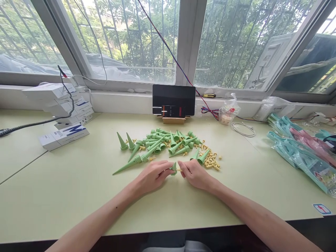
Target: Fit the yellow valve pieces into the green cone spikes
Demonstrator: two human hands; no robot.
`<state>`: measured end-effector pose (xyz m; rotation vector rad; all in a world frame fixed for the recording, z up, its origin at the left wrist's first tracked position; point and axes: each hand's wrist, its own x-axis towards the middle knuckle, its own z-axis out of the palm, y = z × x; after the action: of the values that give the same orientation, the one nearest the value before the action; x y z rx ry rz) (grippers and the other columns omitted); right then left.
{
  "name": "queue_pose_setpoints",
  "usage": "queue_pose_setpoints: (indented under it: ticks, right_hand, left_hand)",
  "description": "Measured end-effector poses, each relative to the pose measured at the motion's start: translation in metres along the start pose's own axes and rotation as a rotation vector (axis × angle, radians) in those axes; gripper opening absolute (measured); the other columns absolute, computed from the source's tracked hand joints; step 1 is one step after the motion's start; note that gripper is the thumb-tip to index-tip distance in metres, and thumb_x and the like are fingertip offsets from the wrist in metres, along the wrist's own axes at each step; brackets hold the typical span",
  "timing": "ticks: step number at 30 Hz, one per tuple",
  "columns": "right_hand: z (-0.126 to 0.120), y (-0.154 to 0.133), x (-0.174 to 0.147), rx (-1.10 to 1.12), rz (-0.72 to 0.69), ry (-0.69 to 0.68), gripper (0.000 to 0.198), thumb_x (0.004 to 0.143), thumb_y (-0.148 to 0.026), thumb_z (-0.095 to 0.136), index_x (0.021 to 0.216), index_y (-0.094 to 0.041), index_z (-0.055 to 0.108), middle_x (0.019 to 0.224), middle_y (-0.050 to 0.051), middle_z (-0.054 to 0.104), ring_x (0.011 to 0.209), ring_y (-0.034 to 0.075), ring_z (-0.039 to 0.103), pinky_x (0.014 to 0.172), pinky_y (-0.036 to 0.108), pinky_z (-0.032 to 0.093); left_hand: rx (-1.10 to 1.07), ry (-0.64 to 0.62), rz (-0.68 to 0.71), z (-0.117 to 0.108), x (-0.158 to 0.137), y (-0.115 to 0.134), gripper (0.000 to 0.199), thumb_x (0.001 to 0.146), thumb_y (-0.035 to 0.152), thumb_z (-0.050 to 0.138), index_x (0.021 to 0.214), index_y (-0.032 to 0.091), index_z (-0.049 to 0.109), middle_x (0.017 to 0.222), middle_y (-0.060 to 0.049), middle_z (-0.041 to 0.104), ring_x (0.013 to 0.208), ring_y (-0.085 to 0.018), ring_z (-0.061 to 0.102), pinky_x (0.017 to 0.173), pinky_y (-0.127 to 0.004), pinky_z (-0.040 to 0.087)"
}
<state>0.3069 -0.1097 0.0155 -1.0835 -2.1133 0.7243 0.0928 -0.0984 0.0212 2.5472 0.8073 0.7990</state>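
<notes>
My left hand [156,172] is closed round a green plastic cone spike [174,168], whose base end faces right. Pinched in my right hand [193,172] is a small yellow plastic peg [179,169], right by the spike's base; whether the two touch I cannot tell. A heap of green cone spikes [168,140] lies just beyond both hands. Several more spikes [128,165] are spread to its left. Close to my right hand, loose yellow pegs [211,161] form a small pile.
A dark tablet [173,96] and a phone [173,111] showing a timer lean by the window. White boxes [65,136] are stacked at left. A plastic-bagged cup [229,111] and a coiled white cable [243,129] sit back right. Packaged teal items [296,150] lie far right.
</notes>
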Motion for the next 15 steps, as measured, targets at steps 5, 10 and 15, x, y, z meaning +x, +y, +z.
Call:
queue_pose_setpoints:
  ticks: [5,10,15]
  right_hand:
    - [-0.0005,-0.0010,-0.0004,0.028,0.033,0.001,0.056,0.105,-0.036,0.029,0.053,-0.019,0.042,0.049,-0.002,0.049,0.048,0.012,0.045,0.060,0.026,0.037]
    - [-0.0011,0.0010,-0.0017,0.029,-0.017,-0.008,0.046,0.104,-0.032,0.031,0.063,-0.019,0.046,0.060,-0.001,0.055,0.056,0.012,0.048,0.061,0.025,0.036]
    - [0.0011,0.0040,-0.0029,0.017,-0.067,-0.009,0.045,0.104,-0.032,0.033,0.062,-0.019,0.043,0.057,-0.002,0.049,0.052,0.011,0.043,0.057,0.024,0.034]
  left_hand:
    - [0.005,-0.014,-0.020,0.0001,-0.0010,0.0004,0.021,0.102,0.024,0.043,0.088,0.018,0.058,0.072,0.000,0.050,0.061,-0.012,0.041,0.060,-0.025,0.032]
    - [-0.047,-0.002,-0.097,0.0032,-0.0006,-0.0008,0.031,0.100,0.026,0.046,0.070,0.018,0.042,0.063,0.004,0.036,0.057,-0.011,0.030,0.055,-0.026,0.026]
    - [-0.155,-0.031,-0.172,0.0050,0.0011,0.0001,0.032,0.098,0.026,0.046,0.067,0.018,0.041,0.060,0.004,0.037,0.056,-0.010,0.031,0.053,-0.025,0.026]
